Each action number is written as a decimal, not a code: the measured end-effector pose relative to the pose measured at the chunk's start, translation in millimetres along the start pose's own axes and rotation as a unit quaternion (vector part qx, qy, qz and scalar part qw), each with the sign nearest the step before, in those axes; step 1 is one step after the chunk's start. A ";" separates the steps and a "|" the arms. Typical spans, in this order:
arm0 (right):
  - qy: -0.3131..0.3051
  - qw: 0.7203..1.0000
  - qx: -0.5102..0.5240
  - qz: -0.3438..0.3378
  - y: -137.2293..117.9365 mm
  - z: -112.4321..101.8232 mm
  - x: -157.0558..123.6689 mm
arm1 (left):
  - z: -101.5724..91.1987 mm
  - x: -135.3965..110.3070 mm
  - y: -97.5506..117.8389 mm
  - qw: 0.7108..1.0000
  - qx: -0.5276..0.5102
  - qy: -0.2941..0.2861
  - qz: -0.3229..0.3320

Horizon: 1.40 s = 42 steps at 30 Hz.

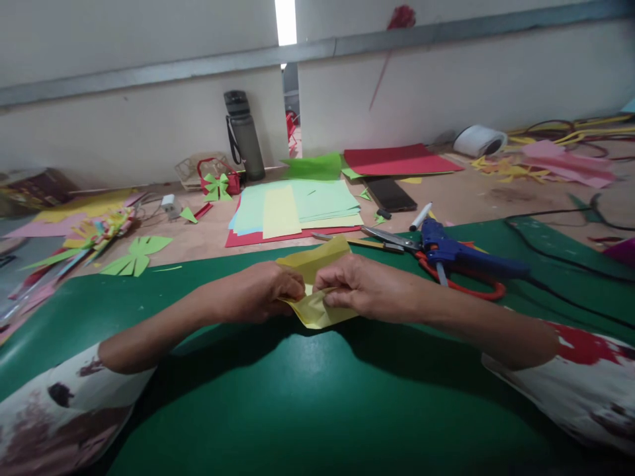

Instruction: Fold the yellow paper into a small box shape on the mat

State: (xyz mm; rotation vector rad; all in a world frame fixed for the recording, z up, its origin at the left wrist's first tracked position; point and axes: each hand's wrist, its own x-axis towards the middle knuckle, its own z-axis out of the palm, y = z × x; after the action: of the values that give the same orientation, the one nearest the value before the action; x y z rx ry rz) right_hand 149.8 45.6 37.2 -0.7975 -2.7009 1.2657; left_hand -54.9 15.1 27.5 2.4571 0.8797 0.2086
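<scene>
Between my two hands is a folded piece of yellow paper [322, 314], its walls standing up a little like an open box or bag. My left hand [258, 291] pinches its left edge, with the fingertips partly hidden behind the paper. My right hand [360, 287] is closed on the near right side, thumb and fingers pressing the paper. The paper is held just over the green cutting mat [297, 410].
Behind the mat lie stacked pale green sheets [327, 198], red card [397, 160] and a phone [389, 194]. To the right are scissors [489, 291] and a blue glue gun [471, 258] with its cable. A bottle [248, 142] stands by the wall; green paper bows [136, 256] lie left.
</scene>
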 end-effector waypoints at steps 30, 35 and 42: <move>0.206 0.856 -0.471 -0.051 -18.1 55.1 -13.8 | 20.5 -5.9 27.4 0.968 0.091 0.188 -0.142; 0.220 0.838 -0.496 -0.066 -19.8 64.1 -12.4 | 33.1 -8.9 19.8 0.963 0.093 0.207 -0.144; 0.222 0.843 -0.489 -0.041 -23.9 68.1 -13.0 | 28.3 -16.0 23.9 0.969 0.042 0.205 -0.133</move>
State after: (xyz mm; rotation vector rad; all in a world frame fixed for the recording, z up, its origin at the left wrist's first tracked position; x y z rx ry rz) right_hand 133.2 -21.1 11.7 -0.8415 -2.7729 -0.4145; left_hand -45.5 -22.4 16.2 2.3765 1.4082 0.6086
